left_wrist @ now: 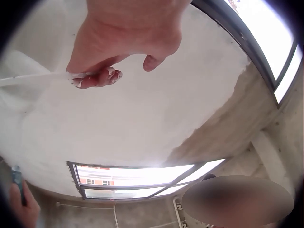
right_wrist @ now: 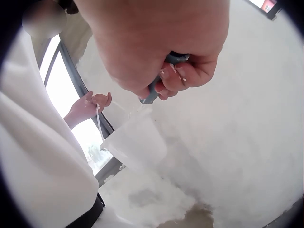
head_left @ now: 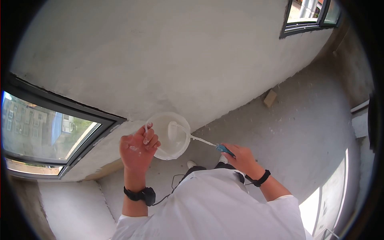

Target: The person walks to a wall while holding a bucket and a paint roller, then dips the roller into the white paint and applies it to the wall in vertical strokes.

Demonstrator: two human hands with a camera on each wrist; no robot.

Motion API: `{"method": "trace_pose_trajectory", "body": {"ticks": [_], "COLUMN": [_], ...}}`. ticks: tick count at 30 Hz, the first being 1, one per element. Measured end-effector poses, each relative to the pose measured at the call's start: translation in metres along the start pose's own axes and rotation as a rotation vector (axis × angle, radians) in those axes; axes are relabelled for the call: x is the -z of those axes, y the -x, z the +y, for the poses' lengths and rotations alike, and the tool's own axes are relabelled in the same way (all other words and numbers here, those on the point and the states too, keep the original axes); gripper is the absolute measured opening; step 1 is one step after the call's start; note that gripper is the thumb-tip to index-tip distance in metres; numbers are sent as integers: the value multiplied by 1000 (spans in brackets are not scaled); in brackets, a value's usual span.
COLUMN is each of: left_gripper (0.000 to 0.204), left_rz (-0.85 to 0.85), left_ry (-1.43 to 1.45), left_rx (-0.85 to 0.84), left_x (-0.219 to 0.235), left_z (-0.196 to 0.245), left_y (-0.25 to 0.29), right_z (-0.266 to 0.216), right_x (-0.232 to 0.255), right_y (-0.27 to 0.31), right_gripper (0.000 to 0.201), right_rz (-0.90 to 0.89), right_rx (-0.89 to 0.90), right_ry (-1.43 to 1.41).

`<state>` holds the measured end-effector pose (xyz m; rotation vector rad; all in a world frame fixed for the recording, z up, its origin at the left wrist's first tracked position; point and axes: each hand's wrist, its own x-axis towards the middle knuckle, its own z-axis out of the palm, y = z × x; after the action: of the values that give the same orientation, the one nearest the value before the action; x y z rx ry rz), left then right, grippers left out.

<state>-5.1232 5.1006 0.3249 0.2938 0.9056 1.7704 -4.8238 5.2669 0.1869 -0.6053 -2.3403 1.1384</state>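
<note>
Left hand [head_left: 138,152] curls round the handle [right_wrist: 99,121] so the bucket [head_left: 170,153] hangs; right hand [head_left: 241,159] grips a tool [head_left: 225,150] reaching inside.

The R hand [right_wrist: 161,42] hides the middle of the tool's handle [right_wrist: 152,91] in the R wrist view. In the head view, the tool's far end is too pale vs. the bucket [head_left: 186,149] for telling its shape. The L wrist view cuts off the bucket at its L edge, & a blurred oval covers sth. in the lower R part.
</note>
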Motion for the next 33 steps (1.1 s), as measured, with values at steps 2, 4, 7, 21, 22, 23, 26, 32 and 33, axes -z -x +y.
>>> {"method": "trace_pose_trajectory", "body": {"ticks": [2, 4, 7, 21, 22, 23, 26, 32, 33], "left_gripper": [61, 61, 61, 55, 55, 55, 56, 57, 57], "left_rz": [-16, -27, -18, 23, 21, 10, 12, 31, 39], "left_ry": [5, 2, 20, -2, 6, 1, -15, -9, -15], "left_rx": [8, 10, 10, 47, 48, 59, 60, 78, 67], "left_x": [-1, -5, -8, -10, -14, -7, -7, 5, -4], "left_z": [4, 4, 2, -14, -10, -15, -18, -26, -22], "left_y": [-2, -4, -4, -12, -9, -11, -15, -17, -16], "right_z": [-3, -6, -8, 5, 1, 6, 6, 18, 9], "right_x": [3, 10, 8, 0, 1, -3, 0, -11, 0], "right_y": [-4, -4, -4, 3, 3, 4, 1, 5, 6], "right_gripper": [29, 29, 27, 29, 29, 29, 29, 30, 30], "right_rz": [4, 3, -16, 2, 6, 8, 17, 9, -2], "right_rx": [-2, 24, -7, 9, 1, -1, 8, -13, -6], "right_ry": [-14, -32, -55, -43, -42, -32, -29, -50, -51]}}
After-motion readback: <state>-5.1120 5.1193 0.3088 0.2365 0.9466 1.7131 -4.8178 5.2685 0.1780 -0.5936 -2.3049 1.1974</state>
